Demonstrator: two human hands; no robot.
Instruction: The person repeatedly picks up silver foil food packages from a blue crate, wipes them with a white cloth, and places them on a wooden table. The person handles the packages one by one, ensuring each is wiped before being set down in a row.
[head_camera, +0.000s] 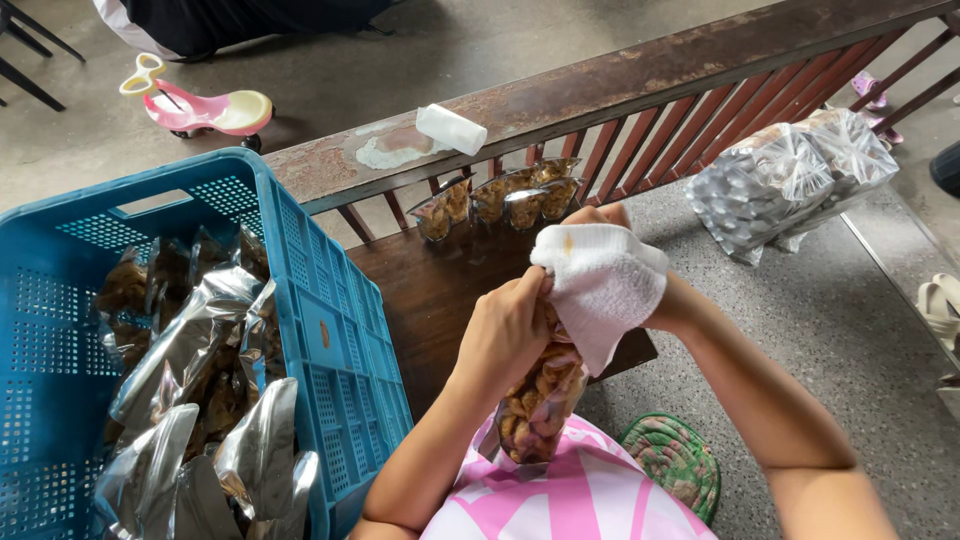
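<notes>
My left hand (510, 330) grips the top of a clear plastic bag of brown fried snacks (540, 405) that hangs upright over my lap. My right hand (625, 285) is closed around a white cloth (603, 285) with a small yellow stain, pressed against the bag's top edge. Both hands meet above the front edge of a dark wooden bench (430, 300).
A blue plastic crate (335, 340) at the left holds several silver-and-clear snack bags (190, 380). Three filled bags (500, 200) lean against the bench's rusty rail (620, 75), which carries a white block (450, 129). A large sack of bags (790, 175) lies on the floor at right, a woven mat (675, 465) nearer.
</notes>
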